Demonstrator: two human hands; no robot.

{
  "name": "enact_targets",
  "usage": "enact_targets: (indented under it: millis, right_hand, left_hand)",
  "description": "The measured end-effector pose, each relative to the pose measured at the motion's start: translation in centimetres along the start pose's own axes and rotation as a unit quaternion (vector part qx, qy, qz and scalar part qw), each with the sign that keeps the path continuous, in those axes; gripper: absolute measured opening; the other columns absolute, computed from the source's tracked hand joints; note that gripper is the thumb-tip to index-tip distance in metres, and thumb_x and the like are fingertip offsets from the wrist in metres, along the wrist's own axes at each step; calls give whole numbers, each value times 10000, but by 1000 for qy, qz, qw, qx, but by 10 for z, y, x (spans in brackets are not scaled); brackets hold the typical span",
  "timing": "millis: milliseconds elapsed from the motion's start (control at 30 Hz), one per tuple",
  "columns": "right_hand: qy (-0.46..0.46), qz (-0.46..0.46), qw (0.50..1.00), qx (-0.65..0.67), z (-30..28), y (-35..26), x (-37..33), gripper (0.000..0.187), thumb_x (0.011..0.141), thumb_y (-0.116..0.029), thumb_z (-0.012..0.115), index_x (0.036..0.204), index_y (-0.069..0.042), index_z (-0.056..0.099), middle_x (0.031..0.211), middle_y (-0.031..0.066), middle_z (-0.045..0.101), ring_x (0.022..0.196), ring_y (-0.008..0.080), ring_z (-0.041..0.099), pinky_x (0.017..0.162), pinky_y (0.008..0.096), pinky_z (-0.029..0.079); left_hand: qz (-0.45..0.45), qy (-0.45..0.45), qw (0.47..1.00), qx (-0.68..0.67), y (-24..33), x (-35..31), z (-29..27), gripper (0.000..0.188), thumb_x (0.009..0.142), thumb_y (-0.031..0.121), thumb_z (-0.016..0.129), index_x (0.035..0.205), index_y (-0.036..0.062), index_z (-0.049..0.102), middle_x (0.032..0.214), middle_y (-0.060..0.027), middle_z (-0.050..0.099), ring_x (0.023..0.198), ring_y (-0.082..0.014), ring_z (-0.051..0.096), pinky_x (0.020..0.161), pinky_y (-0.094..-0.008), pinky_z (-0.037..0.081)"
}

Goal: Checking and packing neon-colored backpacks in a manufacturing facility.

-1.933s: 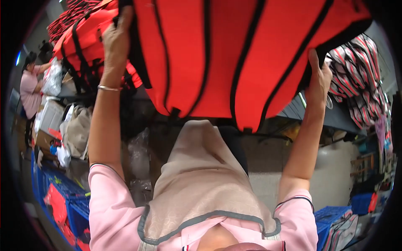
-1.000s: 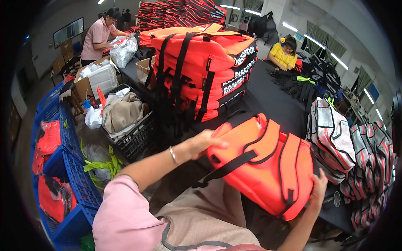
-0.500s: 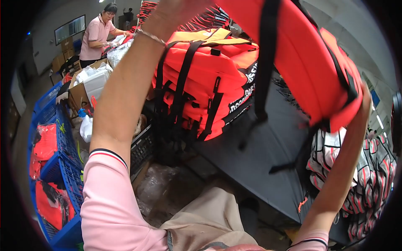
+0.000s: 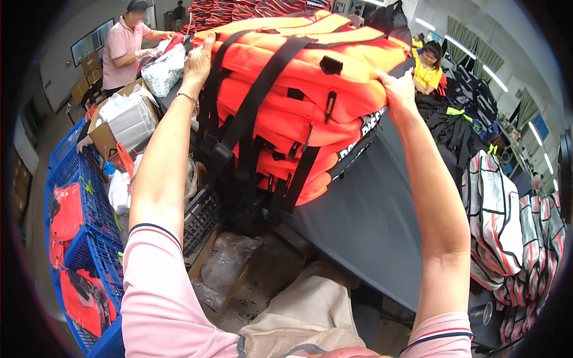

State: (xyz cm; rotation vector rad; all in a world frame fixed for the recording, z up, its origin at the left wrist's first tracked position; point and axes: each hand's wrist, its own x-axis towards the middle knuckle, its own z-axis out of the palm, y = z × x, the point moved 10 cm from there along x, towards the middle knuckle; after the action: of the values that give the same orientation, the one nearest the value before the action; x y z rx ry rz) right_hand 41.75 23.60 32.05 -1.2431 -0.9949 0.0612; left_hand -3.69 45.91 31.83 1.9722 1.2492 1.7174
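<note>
A stack of bright orange padded vests [image 4: 298, 119] with black straps and buckles sits on the black table in front of me. My left hand [image 4: 199, 62] is closed round the left edge of the top vest [image 4: 352, 74]. At its right end my right hand [image 4: 399, 92] grips the edge, with the thumb on top and the other fingers partly hidden. A wide black strap [image 4: 262, 89] hangs down the near side of the pile. White lettering shows along the stack's right side.
The black table [image 4: 364, 203] extends to the right. Grey-white vests with black and red trim [image 4: 492, 209] are piled beyond it. Blue crates [image 4: 89, 238] with orange pieces stand at left, near a carton [image 4: 104, 131] of white packaging. Co-workers [image 4: 122, 51] are at the back left and right.
The orange vest, held up at the right before, now lies on top of the stack. Both hands came down with it, the right one moving left.
</note>
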Motion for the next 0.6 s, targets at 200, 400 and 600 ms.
enact_targets:
  millis: [200, 400, 600]
  right_hand:
    - [-86, 44, 982, 163, 41, -80, -3, 424, 825, -82, 711, 1177, 90, 548, 989, 148, 667, 823, 215, 686, 701, 337, 586]
    - [-5, 90, 991, 103, 48, -68, -12, 292, 826, -128, 706, 1016, 74, 614, 921, 132, 681, 836, 223, 678, 723, 324, 561]
    - [59, 89, 994, -20, 57, 8, -35, 892, 837, -180, 691, 1453, -15, 67, 1385, 275, 404, 1221, 348, 494, 946, 524, 480]
  left_hand:
    - [-37, 29, 999, 12, -20, 35, -46, 976, 847, 847, 282, 956, -23, 712, 901, -259, 684, 986, -386, 640, 925, -444, 434]
    - [-138, 31, 981, -135, -20, 34, -39, 902, 783, 800, 556, 927, -80, 693, 806, -100, 664, 771, -189, 621, 733, -352, 492]
    - [-162, 18, 979, -119, -35, 23, 11, 1008, 768, 784, 599, 1235, -109, 603, 1203, -190, 638, 1154, -244, 569, 997, -334, 407]
